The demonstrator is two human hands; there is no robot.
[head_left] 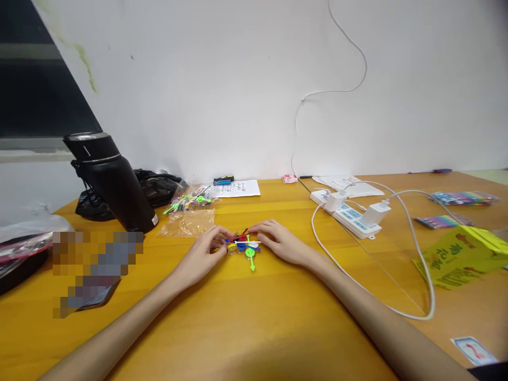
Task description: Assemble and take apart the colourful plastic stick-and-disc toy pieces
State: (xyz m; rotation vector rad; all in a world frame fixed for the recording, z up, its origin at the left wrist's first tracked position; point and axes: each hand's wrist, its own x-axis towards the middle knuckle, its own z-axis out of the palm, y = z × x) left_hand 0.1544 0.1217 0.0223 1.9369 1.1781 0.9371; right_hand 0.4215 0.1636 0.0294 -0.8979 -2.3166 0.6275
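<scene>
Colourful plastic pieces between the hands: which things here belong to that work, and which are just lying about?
Belonging: colourful plastic pieces; probably the clear bag of similar pieces.
Lying about, apparently: black bottle; power strip; yellow packet.

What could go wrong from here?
1. The small parts overlap between the left hand and right hand; moving one might drag or scatter others.
2. The white cable runs close to the right forearm; a sideways sweep could snag it and tug the power strip.
</scene>
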